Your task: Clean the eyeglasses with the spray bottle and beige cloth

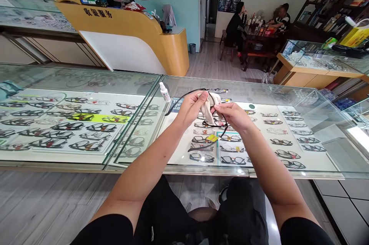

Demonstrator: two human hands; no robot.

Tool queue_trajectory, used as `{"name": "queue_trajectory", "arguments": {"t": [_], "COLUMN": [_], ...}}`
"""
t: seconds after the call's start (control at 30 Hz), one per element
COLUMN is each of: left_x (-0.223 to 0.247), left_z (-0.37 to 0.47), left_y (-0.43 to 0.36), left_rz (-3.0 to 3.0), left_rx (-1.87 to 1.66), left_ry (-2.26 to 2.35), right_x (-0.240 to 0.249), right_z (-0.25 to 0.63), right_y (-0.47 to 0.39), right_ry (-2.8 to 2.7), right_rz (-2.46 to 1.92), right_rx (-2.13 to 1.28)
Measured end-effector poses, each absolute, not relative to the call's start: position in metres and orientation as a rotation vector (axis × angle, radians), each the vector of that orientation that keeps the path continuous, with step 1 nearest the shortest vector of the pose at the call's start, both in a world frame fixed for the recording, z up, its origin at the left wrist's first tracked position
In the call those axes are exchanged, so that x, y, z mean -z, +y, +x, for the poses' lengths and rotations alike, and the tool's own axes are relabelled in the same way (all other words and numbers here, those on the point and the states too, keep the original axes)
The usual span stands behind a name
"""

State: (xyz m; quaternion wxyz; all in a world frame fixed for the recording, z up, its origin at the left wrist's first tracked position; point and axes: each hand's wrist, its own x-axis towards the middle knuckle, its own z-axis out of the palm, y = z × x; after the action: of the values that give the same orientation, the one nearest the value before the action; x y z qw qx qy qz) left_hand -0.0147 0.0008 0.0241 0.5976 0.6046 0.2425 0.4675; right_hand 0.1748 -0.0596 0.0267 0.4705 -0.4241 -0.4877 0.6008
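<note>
Above the glass counter, my left hand point(193, 107) pinches a pale cloth point(206, 109) wrapped over part of a pair of dark-framed glasses point(224, 131). One dark temple sticks out to the left past this hand, and the other curves down over the display. Thumb and fingers of my right hand point(235, 116) are closed on the frame at the right edge of the cloth. The lens under the cloth is hidden. A small white spray bottle point(165, 92) stands on the counter top, left of my left hand.
Rows of glasses point(233, 160) lie inside the glass display counter point(288, 87). Beyond it are a wooden cashier desk point(175, 50) and a grey bin point(192, 48). Two people sit at a dark table point(253, 36) in the back. Another display case point(314, 74) stands at the right.
</note>
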Motion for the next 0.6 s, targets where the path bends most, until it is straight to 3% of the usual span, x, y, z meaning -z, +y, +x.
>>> {"name": "queue_trajectory", "arguments": {"t": [0.2, 0.6], "left_x": [-0.027, -0.024], "left_z": [-0.024, -0.008], "left_y": [0.010, -0.002], "left_rz": [1.354, 1.304], "left_rx": [-0.878, -1.050], "left_ry": [0.428, 0.524], "right_x": [-0.035, -0.031], "right_z": [0.178, 0.171], "right_y": [-0.059, -0.061], "right_ry": [-1.167, -1.221], "right_rz": [-1.070, -1.045], "right_rx": [-1.406, -1.482]}}
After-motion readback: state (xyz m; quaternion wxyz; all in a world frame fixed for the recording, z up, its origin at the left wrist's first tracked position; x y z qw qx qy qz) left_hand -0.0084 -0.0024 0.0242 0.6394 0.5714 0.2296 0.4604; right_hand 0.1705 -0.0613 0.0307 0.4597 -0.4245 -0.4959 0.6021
